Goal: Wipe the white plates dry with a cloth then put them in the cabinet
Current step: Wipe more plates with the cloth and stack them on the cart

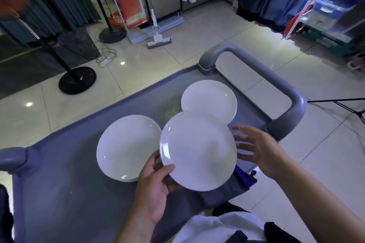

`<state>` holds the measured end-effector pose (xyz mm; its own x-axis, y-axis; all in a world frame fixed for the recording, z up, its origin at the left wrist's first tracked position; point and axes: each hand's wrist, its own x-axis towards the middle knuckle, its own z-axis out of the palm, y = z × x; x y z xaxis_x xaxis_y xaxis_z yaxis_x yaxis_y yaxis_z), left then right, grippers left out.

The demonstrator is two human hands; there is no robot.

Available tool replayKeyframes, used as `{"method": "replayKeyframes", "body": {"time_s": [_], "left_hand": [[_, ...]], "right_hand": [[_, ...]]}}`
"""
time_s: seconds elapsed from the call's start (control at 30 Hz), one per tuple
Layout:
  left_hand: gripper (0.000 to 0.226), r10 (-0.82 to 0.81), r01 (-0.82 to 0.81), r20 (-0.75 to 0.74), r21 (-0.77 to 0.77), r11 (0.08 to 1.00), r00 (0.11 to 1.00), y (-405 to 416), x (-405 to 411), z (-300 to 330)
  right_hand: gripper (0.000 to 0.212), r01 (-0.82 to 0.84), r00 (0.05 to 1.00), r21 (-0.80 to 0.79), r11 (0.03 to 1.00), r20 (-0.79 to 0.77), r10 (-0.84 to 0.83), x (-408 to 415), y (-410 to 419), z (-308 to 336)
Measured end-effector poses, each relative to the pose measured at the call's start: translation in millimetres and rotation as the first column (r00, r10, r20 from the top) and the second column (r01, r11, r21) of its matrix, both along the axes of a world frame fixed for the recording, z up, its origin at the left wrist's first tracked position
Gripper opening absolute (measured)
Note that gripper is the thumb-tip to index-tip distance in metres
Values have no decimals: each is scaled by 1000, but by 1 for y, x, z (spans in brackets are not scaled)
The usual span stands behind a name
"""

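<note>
Cart [59,193] of grey plastic with a handle at the far end, carrying the white plates. Left plate [128,148] flat on the cart surface, far plate [209,98] flat near the handle, both untouched. Held plate [197,150] between them and nearer, apparently raised a little above the cart and over the dark cloth [223,193], which lies bunched at the near edge, partly under this plate.

Probably the start of drying the first plate. To do it well: keep the held plate low over the cart, so that a slip ends softly; bring the cloth up from below instead of pulling it out sideways; support the rim on two opposite sides before rubbing; wipe the face first, then turn over for the underside; avoid knocking the rim of the far plate, which looks very close.

Left hand [154,189] at the near-left rim of the held plate. Right hand [260,150] just beside the right rim, palm toward it.

Left fingers [167,168]: thumb pressed on top of the rim, the others curled below, so pinching the plate. Right fingers [245,147]: straight and spread apart, holding nothing; cannot tell whether touching the rim or just short of it.
</note>
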<state>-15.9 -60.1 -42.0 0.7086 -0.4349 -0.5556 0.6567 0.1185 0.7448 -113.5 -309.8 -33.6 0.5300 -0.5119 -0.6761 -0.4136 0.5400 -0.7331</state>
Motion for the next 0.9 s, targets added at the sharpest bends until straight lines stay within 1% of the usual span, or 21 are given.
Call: {"method": "replayKeyframes", "body": {"time_s": [0.1, 0.2, 0.33, 0.43, 0.63, 0.8, 0.9], "left_hand": [[48, -23, 16, 62, 120, 993, 998, -33, 20, -5], [47, -92, 61, 120, 236, 970, 988, -70, 44, -13], [49, -193, 128, 149, 364, 922, 970, -118, 76, -27], [55, -227, 124, 169, 469, 875, 959, -148, 94, -40], [62, -248, 51, 254, 596, 801, 935, -173, 110, -54], [65, -329, 42, 291, 690, 722, 898, -178, 113, -60], [63, -318, 21, 304, 693, 720, 898, -179, 113, -56]], "right_hand": [[22, 35, 999, -7, 999, 22, -35, 12, -29, -8], [24, 32, 998, -19, 999, 60, -31, 27, -56, -17], [31, 61, 992, -59, 996, 111, -54, 53, -93, -27], [35, 52, 991, -88, 995, 128, -41, 75, -116, -38], [39, 16, 991, -137, 990, 130, 2, 102, -130, -50], [45, -44, 990, -207, 977, 122, 70, 102, -125, -51], [47, -97, 989, -251, 963, 86, 122, 97, -124, -51]]}}
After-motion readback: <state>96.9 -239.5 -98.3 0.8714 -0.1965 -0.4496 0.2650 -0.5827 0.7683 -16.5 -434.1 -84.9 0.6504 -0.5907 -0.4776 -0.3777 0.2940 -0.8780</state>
